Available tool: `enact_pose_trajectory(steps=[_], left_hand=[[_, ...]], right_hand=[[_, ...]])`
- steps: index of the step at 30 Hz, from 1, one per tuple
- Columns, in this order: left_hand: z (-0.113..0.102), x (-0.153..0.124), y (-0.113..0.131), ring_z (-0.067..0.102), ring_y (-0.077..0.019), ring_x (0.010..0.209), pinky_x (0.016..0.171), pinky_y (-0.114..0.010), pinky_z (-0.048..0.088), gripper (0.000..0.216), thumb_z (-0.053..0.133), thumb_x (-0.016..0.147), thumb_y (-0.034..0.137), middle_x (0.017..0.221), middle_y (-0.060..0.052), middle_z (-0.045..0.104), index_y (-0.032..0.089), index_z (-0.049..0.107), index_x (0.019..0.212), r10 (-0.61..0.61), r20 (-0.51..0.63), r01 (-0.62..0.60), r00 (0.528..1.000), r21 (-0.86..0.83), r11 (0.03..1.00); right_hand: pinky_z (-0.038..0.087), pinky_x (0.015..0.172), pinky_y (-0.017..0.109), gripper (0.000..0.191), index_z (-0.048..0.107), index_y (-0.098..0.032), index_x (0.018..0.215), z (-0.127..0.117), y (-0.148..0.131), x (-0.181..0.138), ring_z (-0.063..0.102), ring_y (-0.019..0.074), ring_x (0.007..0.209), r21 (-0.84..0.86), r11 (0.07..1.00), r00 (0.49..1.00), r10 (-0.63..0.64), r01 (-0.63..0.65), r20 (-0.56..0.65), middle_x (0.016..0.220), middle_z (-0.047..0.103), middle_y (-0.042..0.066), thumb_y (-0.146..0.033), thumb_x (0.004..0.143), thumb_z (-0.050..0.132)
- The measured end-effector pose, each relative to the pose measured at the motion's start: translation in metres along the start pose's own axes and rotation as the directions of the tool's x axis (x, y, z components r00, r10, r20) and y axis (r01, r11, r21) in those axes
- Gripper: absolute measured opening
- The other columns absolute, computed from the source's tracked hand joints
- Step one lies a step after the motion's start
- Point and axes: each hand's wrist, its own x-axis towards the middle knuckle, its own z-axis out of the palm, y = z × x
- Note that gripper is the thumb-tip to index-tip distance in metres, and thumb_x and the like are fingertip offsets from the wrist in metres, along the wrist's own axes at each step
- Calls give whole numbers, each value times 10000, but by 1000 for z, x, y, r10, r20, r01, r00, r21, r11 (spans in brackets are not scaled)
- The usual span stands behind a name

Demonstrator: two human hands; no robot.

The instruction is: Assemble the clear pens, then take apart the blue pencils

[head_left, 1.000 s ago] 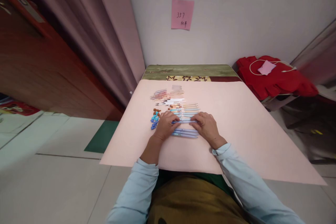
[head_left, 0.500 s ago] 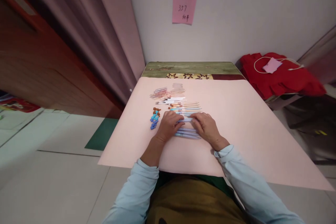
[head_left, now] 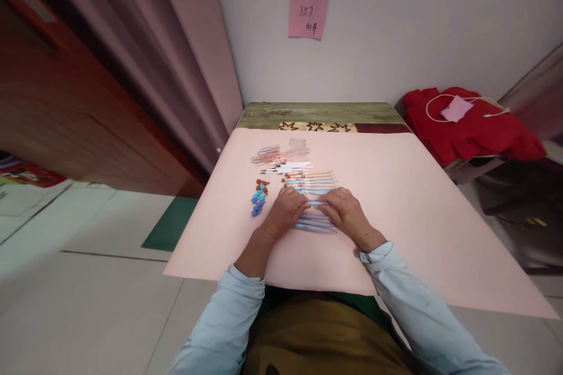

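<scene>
A slim lavender-blue pen (head_left: pixel 314 203) lies crosswise between my two hands, pinched at both ends. My left hand (head_left: pixel 285 211) has its fingertips closed on the left end. My right hand (head_left: pixel 346 212) grips the other end with thumb and fingers together. Just beyond my fingers is a row of tan and pale blue pens (head_left: pixel 313 177), pointing right. Nearer my body, several lavender pens (head_left: pixel 315 225) lie side by side, partly covered by my left hand. Small brown, turquoise and blue pieces (head_left: pixel 259 194) sit in a column left of my left hand.
Behind the pens lie thin white sticks with dark tips (head_left: pixel 290 167) and translucent pinkish slender parts (head_left: pixel 267 155). A pale pink sheet (head_left: pixel 417 228) covers the table. Red cloth (head_left: pixel 475 132) with a white cable is at right, a wooden door (head_left: pixel 88 111) at left.
My fingers have shifted slightly around the pen, and more of its lavender barrel shows between them. The other pens and small pieces stay in place.
</scene>
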Motion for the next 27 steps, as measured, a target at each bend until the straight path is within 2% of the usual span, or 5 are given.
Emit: enact_pose_trajectory(steps=[6,9,16,22,27], left_hand=[[0,-1,-1,537,-210,869,838,-372,402,259,458,986,369,841,-61,638,202,639,910,-11,2,11,1000,-56,998],[-2,0,0,543,-208,886,847,-371,388,243,491,976,375,838,-51,656,204,651,911,-19,-3,19,1000,-47,999],[-3,-1,2,553,-211,889,859,-389,380,268,484,976,386,835,-53,670,207,673,913,-62,-3,61,998,-39,997],[0,-2,-2,547,-209,888,837,-379,377,256,500,972,386,836,-50,666,204,669,910,-52,-33,51,998,-30,998],[1,-2,-3,546,-209,892,852,-378,369,230,520,964,374,831,-45,664,205,665,908,-43,-22,43,999,-31,999]], right_hand=[[426,751,329,272,675,-229,985,-5,-4,-1,594,210,790,20,993,993,119,-119,-15,831,681,47,-484,906,622],[371,687,310,319,670,-226,804,-3,-5,-2,562,183,671,-93,981,983,174,-168,61,690,651,25,-449,973,517],[381,758,323,237,643,-220,863,-3,-6,-1,584,208,800,-8,994,994,106,-106,-7,821,687,45,-442,929,595],[353,715,310,281,621,-228,777,-5,-9,-1,552,174,653,-26,985,982,174,-173,66,678,643,3,-427,959,543],[353,736,317,233,631,-226,792,-2,-6,-1,573,198,741,-41,988,988,151,-149,27,758,682,22,-389,948,575]])
